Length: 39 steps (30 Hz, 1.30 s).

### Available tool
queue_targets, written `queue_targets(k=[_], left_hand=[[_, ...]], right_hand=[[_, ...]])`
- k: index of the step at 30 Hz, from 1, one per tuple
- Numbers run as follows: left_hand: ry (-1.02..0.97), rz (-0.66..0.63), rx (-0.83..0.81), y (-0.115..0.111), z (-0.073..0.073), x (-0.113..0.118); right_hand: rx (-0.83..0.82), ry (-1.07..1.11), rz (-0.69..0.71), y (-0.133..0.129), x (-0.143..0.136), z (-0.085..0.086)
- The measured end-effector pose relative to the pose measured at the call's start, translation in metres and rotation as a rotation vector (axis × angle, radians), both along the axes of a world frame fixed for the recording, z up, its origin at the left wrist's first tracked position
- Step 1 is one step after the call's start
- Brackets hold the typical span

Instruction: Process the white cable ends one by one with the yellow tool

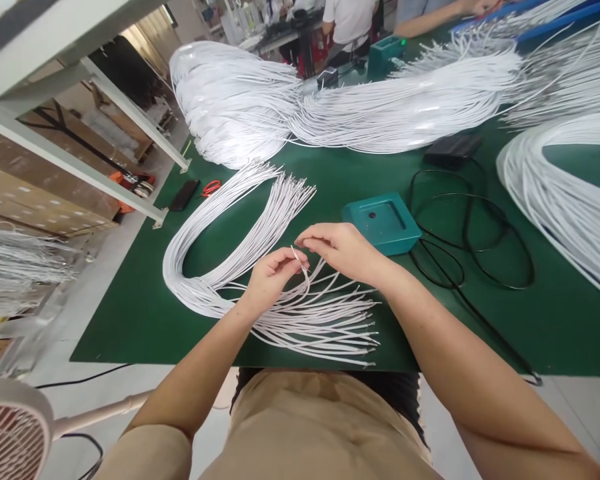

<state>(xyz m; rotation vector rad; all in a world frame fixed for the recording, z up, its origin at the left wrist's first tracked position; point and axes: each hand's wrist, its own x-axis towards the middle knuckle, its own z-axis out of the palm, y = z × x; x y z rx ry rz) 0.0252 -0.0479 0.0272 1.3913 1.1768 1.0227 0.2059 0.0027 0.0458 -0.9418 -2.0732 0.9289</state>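
My left hand (273,279) is closed in a pinch on a white wire (304,275), whose stripped tip sticks up past the thumb. Close over that tip, my right hand (343,248) has its thumb and fingers drawn together; whatever lies between them is too small to make out. Under both hands, a curved bundle of white wires (180,267) rests on the green table (140,307). Loose ends of the bundle (330,327) fan out toward the table's front edge.
A teal box-shaped device (383,223) sits right of my hands, near a coiled black cable (467,227). Larger white wire bundles (405,110) lie behind. Red-handled scissors (211,188) are at the left. A fan (15,427) stands lower left; another person's arm (425,20) reaches in behind.
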Motion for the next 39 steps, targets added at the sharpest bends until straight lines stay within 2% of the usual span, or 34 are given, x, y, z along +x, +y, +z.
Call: queue_targets(k=[3,7,13,16,18,20,22,23,27,32,39], left_hand=[[-0.008,0.012,-0.001,0.002,-0.002,-0.001],[-0.051,0.000,-0.011,0.006,-0.007,-0.004],[-0.131,0.047,0.043,0.023,-0.010,-0.015],[-0.106,0.043,0.056,0.032,-0.008,-0.019],[-0.069,0.026,0.049,0.035,-0.007,-0.020],[-0.039,0.005,0.048,0.038,-0.007,-0.019],[-0.026,-0.020,0.046,0.039,-0.008,-0.016],[-0.027,-0.030,0.044,0.040,-0.009,-0.015],[-0.065,-0.037,0.040,0.043,-0.015,-0.007],[-0.116,0.009,0.031,0.046,-0.023,-0.001],[-0.089,-0.002,0.040,0.047,-0.028,-0.004]], right_hand=[[0.037,-0.343,-0.046,0.000,0.000,-0.006],[0.014,-0.703,0.056,-0.004,-0.007,-0.013],[-0.105,-0.798,0.240,-0.014,-0.013,-0.011],[-0.129,-0.698,0.241,-0.010,-0.010,-0.010],[-0.045,-0.488,0.101,-0.002,-0.008,-0.011],[0.024,-0.210,-0.100,0.005,-0.006,-0.011],[-0.010,0.017,-0.234,0.010,-0.007,-0.012],[-0.057,0.087,-0.256,0.012,-0.007,-0.013],[-0.186,0.157,-0.214,0.013,-0.012,-0.018],[-0.145,0.148,-0.204,0.016,-0.012,-0.024],[-0.123,0.211,-0.211,0.016,-0.013,-0.026]])
